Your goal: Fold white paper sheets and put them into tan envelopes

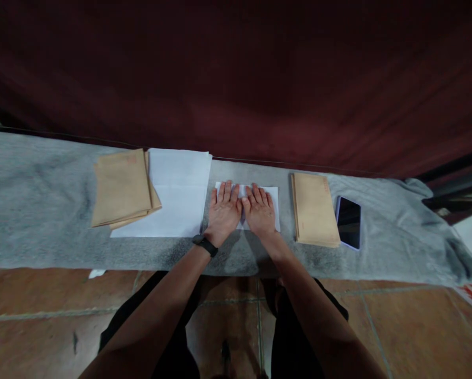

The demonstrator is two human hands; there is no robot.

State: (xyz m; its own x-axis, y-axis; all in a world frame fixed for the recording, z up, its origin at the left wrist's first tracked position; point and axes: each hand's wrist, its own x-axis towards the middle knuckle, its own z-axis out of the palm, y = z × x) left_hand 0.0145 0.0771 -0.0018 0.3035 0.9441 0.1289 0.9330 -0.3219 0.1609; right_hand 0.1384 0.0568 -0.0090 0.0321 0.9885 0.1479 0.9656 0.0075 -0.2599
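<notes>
Your left hand [223,213] and right hand [261,213] lie open, palms down, on the white paper [242,191]. It sits on the grey cloth [54,210], between large white sheets [178,202] to your left and brown envelopes [315,210] to your right.

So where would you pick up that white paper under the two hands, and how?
Probably best to pinch the white paper by its right edge, coming from the person's right: it lies flat, the left hand and right hand cover much of it, yet that edge shows.
</notes>
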